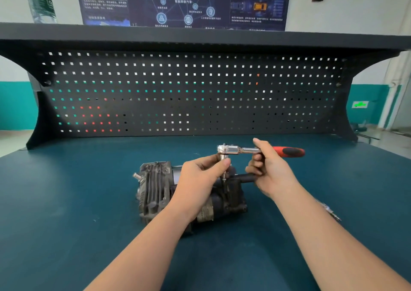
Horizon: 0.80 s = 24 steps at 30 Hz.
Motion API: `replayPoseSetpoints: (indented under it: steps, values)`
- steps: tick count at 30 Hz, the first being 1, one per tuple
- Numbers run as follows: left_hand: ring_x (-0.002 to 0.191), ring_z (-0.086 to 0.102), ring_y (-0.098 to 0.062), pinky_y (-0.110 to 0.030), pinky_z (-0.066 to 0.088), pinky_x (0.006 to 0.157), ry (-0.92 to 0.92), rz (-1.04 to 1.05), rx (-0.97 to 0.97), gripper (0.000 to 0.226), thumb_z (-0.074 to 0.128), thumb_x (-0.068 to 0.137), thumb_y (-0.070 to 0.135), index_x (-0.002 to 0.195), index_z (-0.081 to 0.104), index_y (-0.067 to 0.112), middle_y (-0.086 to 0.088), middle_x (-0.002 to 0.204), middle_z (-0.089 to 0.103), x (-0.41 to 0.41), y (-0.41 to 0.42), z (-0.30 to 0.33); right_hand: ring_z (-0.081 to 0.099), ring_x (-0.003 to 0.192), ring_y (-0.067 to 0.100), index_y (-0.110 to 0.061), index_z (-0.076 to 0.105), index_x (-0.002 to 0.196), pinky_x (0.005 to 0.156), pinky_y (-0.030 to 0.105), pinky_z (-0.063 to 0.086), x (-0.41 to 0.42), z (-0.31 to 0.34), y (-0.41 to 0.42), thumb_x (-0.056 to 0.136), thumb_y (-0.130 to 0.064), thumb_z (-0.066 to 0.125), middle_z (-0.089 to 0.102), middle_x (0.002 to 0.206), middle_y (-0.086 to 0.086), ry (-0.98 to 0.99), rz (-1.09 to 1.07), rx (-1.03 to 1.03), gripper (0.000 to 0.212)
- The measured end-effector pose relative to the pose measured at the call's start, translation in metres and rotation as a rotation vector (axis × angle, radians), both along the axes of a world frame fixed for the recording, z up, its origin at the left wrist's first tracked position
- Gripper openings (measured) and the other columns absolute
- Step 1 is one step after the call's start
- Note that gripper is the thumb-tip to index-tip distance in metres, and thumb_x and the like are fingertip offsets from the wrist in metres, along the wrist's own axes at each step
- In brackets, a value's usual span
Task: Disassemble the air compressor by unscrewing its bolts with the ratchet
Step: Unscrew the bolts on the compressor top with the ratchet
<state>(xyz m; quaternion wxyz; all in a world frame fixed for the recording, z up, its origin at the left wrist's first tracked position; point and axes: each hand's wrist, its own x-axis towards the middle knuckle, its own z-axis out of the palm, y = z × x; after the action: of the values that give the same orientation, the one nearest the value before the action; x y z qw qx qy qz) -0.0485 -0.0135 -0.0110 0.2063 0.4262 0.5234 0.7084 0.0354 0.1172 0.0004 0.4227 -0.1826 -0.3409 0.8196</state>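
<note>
One air compressor (155,192) lies on its side near the middle of the bench (66,201), its finned grey cylinder head to the left and its darker body to the right, partly hidden behind the left forearm. One ratchet (240,150) is held level above it, chrome head to the left and red-and-black handle (289,151) pointing right, with a thin bit running straight down from the head onto the top of the compressor's dark body. The left hand (200,175) has its grip pinched on the socket just under the ratchet head, thumb and fingertips closed round it. The right hand (266,168) has its grip curled round the chrome shank beside the handle. One black pegboard (189,90) stands behind the bench, one water bottle (40,1) on the shelf above, one dark poster (182,1) on the wall
</note>
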Motion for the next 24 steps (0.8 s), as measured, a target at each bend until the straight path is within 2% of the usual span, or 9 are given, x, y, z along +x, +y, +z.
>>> replayPoseSetpoints:
  steps: [2, 4, 7, 9, 11, 13, 15, 20, 24]
  values:
    - [0.082, 0.065, -0.007, -0.026, 0.050, 0.084, 0.032, -0.022, -0.029, 0.015, 0.060, 0.090, 0.018, 0.092, 0.073, 0.010, -0.001, 0.086, 0.073, -0.003, 0.000, 0.000, 0.030, 0.032, 0.007, -0.014, 0.043, 0.061, 0.036, 0.018, 0.025, -0.001, 0.006, -0.008, 0.088, -0.014, 0.062, 0.040, 0.041, -0.005, 0.053, -0.111, 0.043, 0.033]
    - [0.087, 0.067, -0.008, -0.022, 0.051, 0.085, 0.025, -0.036, -0.047, 0.017, 0.056, 0.092, 0.015, 0.095, 0.071, 0.009, -0.001, 0.090, 0.074, -0.004, 0.000, 0.000, 0.033, 0.035, 0.007, -0.020, 0.044, 0.055, 0.040, 0.020, 0.027, 0.003, 0.014, -0.023, 0.086, -0.012, 0.060, 0.040, 0.041, -0.007, 0.096, -0.311, 0.260, 0.036]
    - [0.078, 0.067, -0.001, -0.012, 0.048, 0.075, 0.037, -0.034, -0.061, 0.020, 0.054, 0.093, 0.012, 0.084, 0.071, 0.007, 0.004, 0.082, 0.075, -0.004, -0.001, 0.003, 0.038, 0.041, 0.005, -0.025, 0.040, 0.050, 0.046, 0.019, 0.033, 0.015, 0.022, -0.053, 0.082, -0.025, 0.061, 0.043, 0.044, -0.004, -0.094, -0.742, 1.077, 0.039]
    - [0.049, 0.055, 0.011, -0.001, 0.040, 0.055, 0.093, 0.002, -0.085, 0.033, 0.049, 0.095, 0.007, 0.063, 0.055, 0.002, 0.019, 0.049, 0.062, -0.002, 0.000, 0.005, 0.037, 0.042, 0.015, -0.015, 0.046, 0.049, 0.044, 0.026, 0.033, 0.018, 0.022, -0.069, 0.084, -0.017, 0.065, 0.040, 0.046, -0.004, -0.101, -0.915, 1.655, 0.040]
    - [0.036, 0.047, 0.012, 0.000, 0.034, 0.042, 0.128, 0.068, -0.099, 0.041, 0.045, 0.095, 0.000, 0.055, 0.042, 0.007, 0.022, 0.034, 0.049, -0.003, 0.000, 0.004, 0.029, 0.047, 0.021, -0.005, 0.050, 0.050, 0.045, 0.029, 0.028, 0.018, 0.018, -0.075, 0.082, -0.005, 0.069, 0.035, 0.050, 0.003, -0.017, -0.937, 1.921, 0.037]
    - [0.051, 0.056, 0.008, -0.005, 0.045, 0.054, 0.128, 0.032, -0.060, 0.029, 0.055, 0.092, 0.006, 0.063, 0.062, 0.004, 0.015, 0.052, 0.064, -0.002, 0.000, 0.002, 0.035, 0.045, 0.013, -0.009, 0.052, 0.050, 0.047, 0.021, 0.033, 0.022, 0.016, -0.069, 0.083, -0.012, 0.068, 0.042, 0.049, 0.000, -0.037, -0.921, 1.743, 0.036]
    - [0.075, 0.066, -0.008, -0.025, 0.054, 0.077, 0.044, 0.026, -0.022, 0.013, 0.063, 0.088, 0.014, 0.087, 0.072, 0.004, 0.000, 0.078, 0.073, 0.001, -0.001, 0.000, 0.041, 0.044, 0.003, -0.020, 0.047, 0.051, 0.048, 0.013, 0.035, 0.027, 0.018, -0.058, 0.081, -0.030, 0.067, 0.050, 0.050, 0.001, -0.095, -0.737, 1.295, 0.038]
    - [0.073, 0.067, -0.012, -0.026, 0.056, 0.071, -0.056, 0.034, 0.028, 0.011, 0.068, 0.084, 0.013, 0.089, 0.074, 0.005, -0.005, 0.078, 0.073, 0.003, 0.001, -0.001, 0.043, 0.039, 0.006, -0.023, 0.057, 0.054, 0.040, 0.017, 0.034, 0.018, 0.015, -0.014, 0.085, -0.021, 0.069, 0.049, 0.047, -0.005, 0.057, -0.116, 0.272, 0.033]
    - [0.075, 0.066, -0.007, -0.020, 0.052, 0.073, 0.007, 0.046, 0.027, 0.013, 0.063, 0.088, 0.013, 0.092, 0.071, 0.004, 0.000, 0.077, 0.073, 0.004, -0.001, 0.001, 0.035, 0.037, 0.006, -0.015, 0.052, 0.065, 0.041, 0.017, 0.028, 0.002, 0.007, -0.004, 0.086, -0.022, 0.067, 0.042, 0.045, -0.005, 0.018, 0.038, 0.065, 0.028]
